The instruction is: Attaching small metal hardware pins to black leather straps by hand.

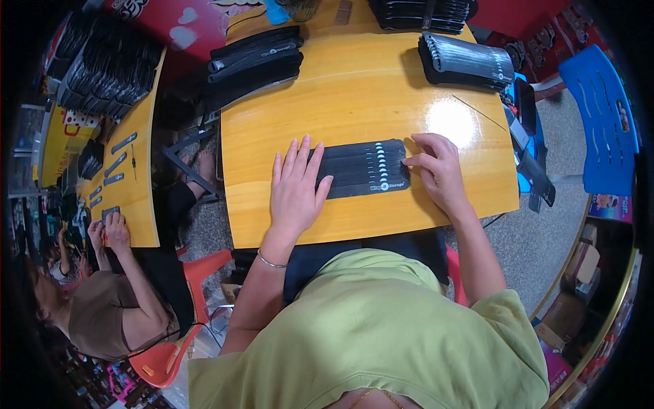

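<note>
A fanned stack of black flat sleeves with small white round marks [364, 169] lies on the yellow wooden table [354, 95] in front of me. My left hand [294, 187] rests flat, fingers spread, over the stack's left end. My right hand [439, 169] touches the stack's right edge with bent fingertips. Neither hand lifts anything.
More piles of black sleeves sit at the back left [255, 61], the back right [466, 61] and the far edge [422, 13]. A blue plastic chair [603, 116] stands to the right. At the left, another person's hands [109, 232] work at a second yellow table [133, 170].
</note>
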A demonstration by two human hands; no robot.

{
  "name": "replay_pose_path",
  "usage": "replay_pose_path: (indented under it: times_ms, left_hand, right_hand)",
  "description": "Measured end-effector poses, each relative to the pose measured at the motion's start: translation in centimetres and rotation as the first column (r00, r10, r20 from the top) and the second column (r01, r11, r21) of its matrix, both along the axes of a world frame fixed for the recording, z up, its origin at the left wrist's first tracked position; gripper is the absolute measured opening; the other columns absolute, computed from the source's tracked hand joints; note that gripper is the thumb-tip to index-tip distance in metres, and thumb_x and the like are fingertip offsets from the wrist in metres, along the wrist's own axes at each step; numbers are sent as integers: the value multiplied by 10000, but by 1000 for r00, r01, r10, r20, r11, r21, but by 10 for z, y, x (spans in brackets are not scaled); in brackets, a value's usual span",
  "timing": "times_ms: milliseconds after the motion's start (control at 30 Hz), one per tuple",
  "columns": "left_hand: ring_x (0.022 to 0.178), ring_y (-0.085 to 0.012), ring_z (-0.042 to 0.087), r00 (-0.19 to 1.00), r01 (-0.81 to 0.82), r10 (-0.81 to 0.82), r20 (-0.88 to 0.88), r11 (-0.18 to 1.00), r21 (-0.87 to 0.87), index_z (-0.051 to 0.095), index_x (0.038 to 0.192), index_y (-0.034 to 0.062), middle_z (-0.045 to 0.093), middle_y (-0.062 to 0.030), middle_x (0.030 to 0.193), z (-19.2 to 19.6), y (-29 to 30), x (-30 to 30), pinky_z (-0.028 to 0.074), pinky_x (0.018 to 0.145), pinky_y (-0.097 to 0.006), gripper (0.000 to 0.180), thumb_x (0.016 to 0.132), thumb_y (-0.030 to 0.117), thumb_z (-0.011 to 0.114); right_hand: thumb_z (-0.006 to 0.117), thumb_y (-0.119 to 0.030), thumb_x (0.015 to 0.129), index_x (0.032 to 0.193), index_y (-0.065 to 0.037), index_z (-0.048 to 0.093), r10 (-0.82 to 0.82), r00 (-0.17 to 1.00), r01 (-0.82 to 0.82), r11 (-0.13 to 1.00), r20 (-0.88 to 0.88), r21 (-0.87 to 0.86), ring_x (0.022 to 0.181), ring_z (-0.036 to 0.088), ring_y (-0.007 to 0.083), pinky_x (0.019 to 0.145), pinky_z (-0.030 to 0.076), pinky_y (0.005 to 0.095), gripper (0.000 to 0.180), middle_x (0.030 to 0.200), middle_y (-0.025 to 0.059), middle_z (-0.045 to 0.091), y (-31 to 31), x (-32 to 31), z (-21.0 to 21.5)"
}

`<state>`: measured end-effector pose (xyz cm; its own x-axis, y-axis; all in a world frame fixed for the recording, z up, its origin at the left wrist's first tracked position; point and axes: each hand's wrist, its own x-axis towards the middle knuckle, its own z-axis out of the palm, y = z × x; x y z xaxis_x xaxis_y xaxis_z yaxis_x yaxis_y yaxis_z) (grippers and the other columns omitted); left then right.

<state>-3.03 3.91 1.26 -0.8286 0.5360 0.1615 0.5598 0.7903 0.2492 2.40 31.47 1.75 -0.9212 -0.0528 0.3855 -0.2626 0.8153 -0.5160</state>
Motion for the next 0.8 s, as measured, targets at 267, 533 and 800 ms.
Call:
replay_pose_path:
  times_ms: [267,533,800]
  left_hand:
    - [1342,-342,283,1000,4,-4,-4,1000,-4,392,1373,100,326,-151,1444,1,0,0,181,1093,-500,527,897,294,507]
    - [1326,-336,310,999,0,-1,-40,1000,-12,418,1354,91,360,-162,1421,3,-1,1,210,1079,-489,520,899,325,513]
    - [1341,-349,278,1000,5,-5,-25,1000,7,388,1370,88,329,-166,1438,2,-3,3,190,1084,-519,534,901,312,508]
  right_hand:
    - [623,-4,711,918,-89,641,16,999,-15,999,-33,37,1054,528,294,923,379,401,224,1086,102,588,2,-1,0]
    - [618,-76,807,1132,-16,531,-138,988,143,988,71,-62,980,540,339,862,442,397,342,1056,175,567,-34,-11,5]
    - [640,-161,824,1072,-13,536,-311,933,315,949,179,9,725,616,359,635,498,417,307,842,188,623,-42,-22,6]
